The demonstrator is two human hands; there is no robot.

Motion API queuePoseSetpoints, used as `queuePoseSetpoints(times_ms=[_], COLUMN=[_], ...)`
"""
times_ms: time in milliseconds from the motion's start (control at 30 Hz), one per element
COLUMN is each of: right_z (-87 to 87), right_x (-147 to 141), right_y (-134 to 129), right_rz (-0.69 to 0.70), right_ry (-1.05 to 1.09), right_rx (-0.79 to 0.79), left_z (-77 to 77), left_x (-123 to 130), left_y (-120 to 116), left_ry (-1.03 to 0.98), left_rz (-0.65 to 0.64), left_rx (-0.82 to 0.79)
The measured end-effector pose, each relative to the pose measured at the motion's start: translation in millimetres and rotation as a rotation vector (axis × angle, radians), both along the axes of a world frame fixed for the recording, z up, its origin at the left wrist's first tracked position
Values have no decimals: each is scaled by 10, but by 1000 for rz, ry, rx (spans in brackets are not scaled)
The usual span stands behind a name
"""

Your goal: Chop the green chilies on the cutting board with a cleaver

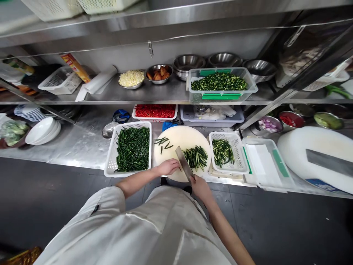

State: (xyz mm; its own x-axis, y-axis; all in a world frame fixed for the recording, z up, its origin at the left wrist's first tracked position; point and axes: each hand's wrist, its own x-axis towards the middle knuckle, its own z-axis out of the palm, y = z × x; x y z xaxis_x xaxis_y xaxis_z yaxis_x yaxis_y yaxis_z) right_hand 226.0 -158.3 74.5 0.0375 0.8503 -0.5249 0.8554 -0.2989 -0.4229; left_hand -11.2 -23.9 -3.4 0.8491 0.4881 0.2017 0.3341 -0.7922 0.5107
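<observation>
My right hand (199, 187) is closed around the handle of a cleaver (184, 163), its blade slanting over the round white cutting board (190, 133). Left of the blade, my left hand (168, 166) rests low on the board with fingers curled and pressed together; a thin dark tip, seemingly a green chili pepper (180, 169), shows at the fingertips. A few whole green chilies (163, 141) lie on the board's left side. To the right of the blade is a pile of slit green chilies (196, 158) with pale insides.
A white basket of whole green chilies (107, 170) stands left of the board, a smaller basket (236, 147) with cut ones right. Behind are a red chili basket (155, 119) and a shelf edge (132, 102). Another cleaver (329, 162) lies on a thick board (292, 147) at right.
</observation>
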Motion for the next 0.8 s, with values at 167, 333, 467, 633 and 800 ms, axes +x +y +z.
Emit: queuePoseSetpoints(times_ms=[167, 333, 467, 633, 800], right_z=[-68, -194, -169, -42, 64], right_x=[244, 416, 330, 177, 285], right_y=[-377, -572, -492, -435, -467], right_rz=[25, 50, -18, 47, 81], right_ry=[67, 169, 19, -30, -13], right_rx=[-14, -75, -50, -70, -98], left_z=[147, 163, 49, -114, -122], left_x=[-99, -220, -212, 34, 155], left_y=[561, 699, 261, -291, -347], left_ry=[26, 93, 56, -13, -43], left_rz=[516, 511, 296, 53, 22], left_rx=[159, 155, 45, -43, -56])
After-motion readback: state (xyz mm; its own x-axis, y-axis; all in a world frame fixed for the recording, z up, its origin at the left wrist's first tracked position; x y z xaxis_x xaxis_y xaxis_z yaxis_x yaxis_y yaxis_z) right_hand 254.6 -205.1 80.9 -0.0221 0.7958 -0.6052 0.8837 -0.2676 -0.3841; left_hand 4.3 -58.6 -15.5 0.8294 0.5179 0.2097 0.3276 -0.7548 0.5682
